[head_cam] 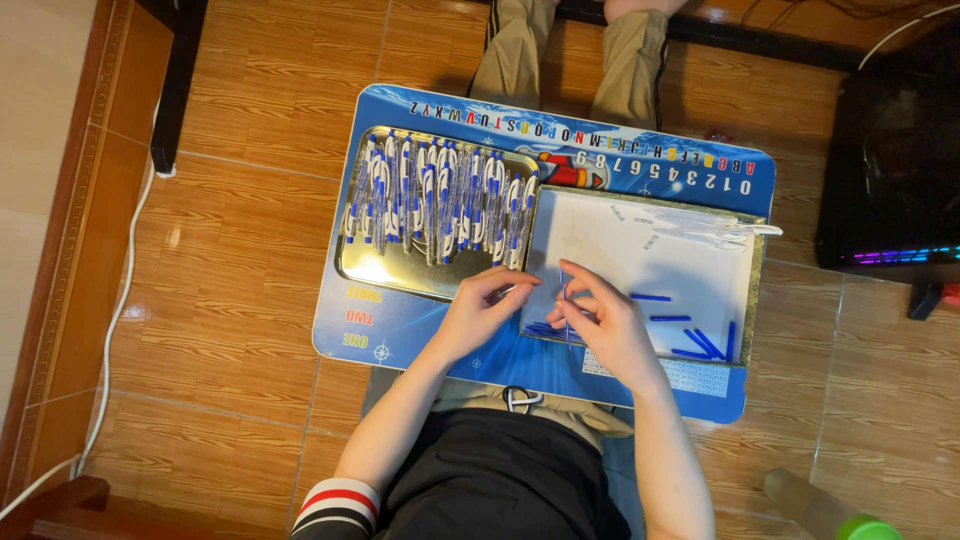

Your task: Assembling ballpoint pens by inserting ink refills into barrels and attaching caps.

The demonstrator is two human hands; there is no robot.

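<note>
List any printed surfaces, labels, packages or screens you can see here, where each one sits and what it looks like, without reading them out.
Blue rectangular lap table: under both trays, printed with rows of characters and a red cartoon picture.
Small white printed panel: on the table's near right edge, partly under the white tray.
Dark box with a strip of coloured lights: on the floor at right; whether it is a screen cannot be told.

Warm, even indoor light fills the scene, bright enough for clear colours. Glare shines off the metal tray beyond the left hand and off the glossy wooden floor left of it. Soft shadows lie beneath both hands. Focus is sharp centrally; the edges bend slightly.
</note>
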